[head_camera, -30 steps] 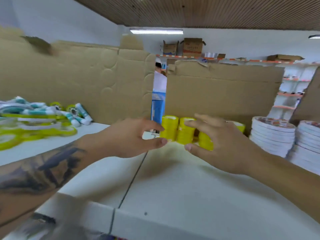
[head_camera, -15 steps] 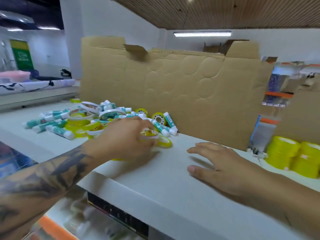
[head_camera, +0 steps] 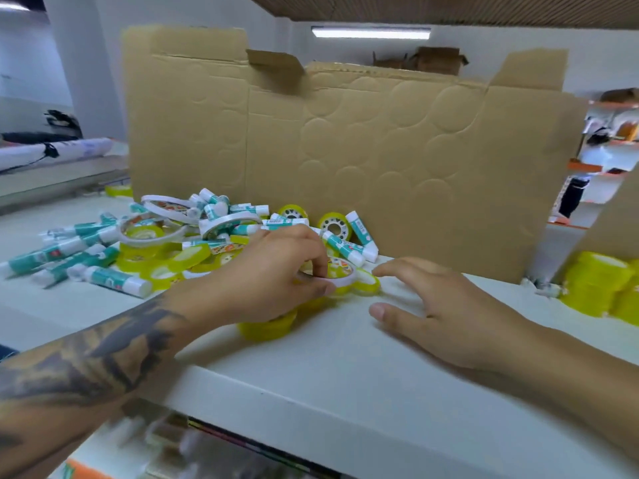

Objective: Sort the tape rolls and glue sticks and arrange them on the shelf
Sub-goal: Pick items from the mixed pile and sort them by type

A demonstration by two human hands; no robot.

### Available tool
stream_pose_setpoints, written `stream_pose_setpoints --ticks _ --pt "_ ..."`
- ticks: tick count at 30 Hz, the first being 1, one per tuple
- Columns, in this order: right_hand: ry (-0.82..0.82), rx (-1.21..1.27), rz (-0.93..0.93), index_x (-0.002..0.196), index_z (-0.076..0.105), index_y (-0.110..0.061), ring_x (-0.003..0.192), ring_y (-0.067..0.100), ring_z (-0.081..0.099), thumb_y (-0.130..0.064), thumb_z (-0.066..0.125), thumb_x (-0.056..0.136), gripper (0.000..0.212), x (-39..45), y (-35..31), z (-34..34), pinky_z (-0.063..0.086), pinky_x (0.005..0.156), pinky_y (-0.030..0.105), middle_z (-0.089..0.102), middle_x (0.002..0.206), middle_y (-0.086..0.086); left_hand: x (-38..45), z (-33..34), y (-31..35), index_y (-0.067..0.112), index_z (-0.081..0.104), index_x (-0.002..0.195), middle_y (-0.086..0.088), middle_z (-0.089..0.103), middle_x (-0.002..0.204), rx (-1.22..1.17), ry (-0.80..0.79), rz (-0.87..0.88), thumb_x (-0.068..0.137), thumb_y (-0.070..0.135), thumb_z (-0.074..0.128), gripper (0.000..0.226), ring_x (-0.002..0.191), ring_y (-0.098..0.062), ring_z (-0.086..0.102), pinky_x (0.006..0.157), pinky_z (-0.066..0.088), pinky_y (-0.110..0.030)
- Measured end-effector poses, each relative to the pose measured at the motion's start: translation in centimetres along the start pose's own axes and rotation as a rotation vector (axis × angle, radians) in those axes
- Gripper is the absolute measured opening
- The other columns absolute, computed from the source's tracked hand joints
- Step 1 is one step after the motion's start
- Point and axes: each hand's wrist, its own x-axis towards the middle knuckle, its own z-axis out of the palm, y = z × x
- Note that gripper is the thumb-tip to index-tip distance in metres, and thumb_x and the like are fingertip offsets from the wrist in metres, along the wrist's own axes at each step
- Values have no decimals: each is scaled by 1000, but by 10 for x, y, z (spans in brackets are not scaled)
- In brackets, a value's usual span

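Left hand [head_camera: 273, 281] fingers clamped on a white-rimmed tape roll [head_camera: 340, 276] at the near edge of the mixed pile [head_camera: 145, 243] of glue sticks and tape rolls on the shelf [head_camera: 345, 375]. Right hand [head_camera: 446, 323] flat beside it, fingers apart, holding nothing. Yellow rolls [head_camera: 601, 288] grouped far right; cardboard [head_camera: 345, 150] behind.

The shelf [head_camera: 345, 385] looks smooth, matt white; the cardboard sheet [head_camera: 380, 160] behind is dull brown paperboard embossed with circles; the tape rolls [head_camera: 266, 328] are glossy translucent yellow plastic; the glue sticks [head_camera: 114, 280] look smooth, glossy plastic.
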Motion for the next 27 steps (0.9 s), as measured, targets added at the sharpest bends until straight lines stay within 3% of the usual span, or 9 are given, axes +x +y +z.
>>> stream_pose_setpoints --ticks 4,8,13,15,17,20,23,27 --pt "3 -27 10 142 38 -50 132 -3 38 -78 37 87 61 -11 1 -11 35 113 36 39 146 -29 9 0 8 35 55 83 13 56 115 -55 -26 23 90 49 69 21 112 -9 53 100 43 -41" --pt "44 -13 41 139 45 -44 129 2 43 -72 44 88 59 -27 5 -26 36 109 31 46 142 -25 20 -3 27 32 60 83 11 58 115 -166 -28 -1 86 54 68 23 112 -11 57 94 48 -40" --pt "101 15 72 134 52 -43 121 0 47 -67 50 90 50 -54 25 -42 37 100 19 51 135 -26 36 -3 63 33 64 83 15 65 112 -255 -50 -54 84 57 70 25 97 -7 62 78 51 -32" --pt "154 60 70 131 54 -42 118 -8 46 -66 52 89 48 -66 38 -49 34 91 4 54 127 -30 41 2 81 35 64 84 15 65 113 -249 -41 -35 84 58 71 24 104 -2 59 87 49 -26" --pt "226 135 62 127 56 -43 114 -18 46 -67 54 86 47 -80 54 -55 32 87 -2 56 115 -36 48 9 102 39 63 84 16 64 113 -249 -39 -6 83 61 72 24 106 -3 60 94 49 -33" --pt "312 246 64 120 56 -48 111 -22 50 -73 54 78 49 -105 84 -64 38 86 0 56 107 -42 56 26 142 37 63 82 17 63 116 -264 -38 37 84 50 76 19 107 0 58 94 47 -25" --pt "356 278 60 119 54 -52 113 -16 53 -77 55 75 51 -134 119 -79 40 89 4 59 113 -39 69 46 187 34 64 82 14 63 119 -285 -26 115 84 42 80 17 106 5 56 90 42 -16" --pt "378 311 64 124 56 -50 116 -14 53 -80 62 76 57 -175 166 -100 44 90 14 58 120 -38 90 75 244 31 66 84 15 63 116 -398 -21 189 82 42 83 20 113 -6 59 98 48 -28"
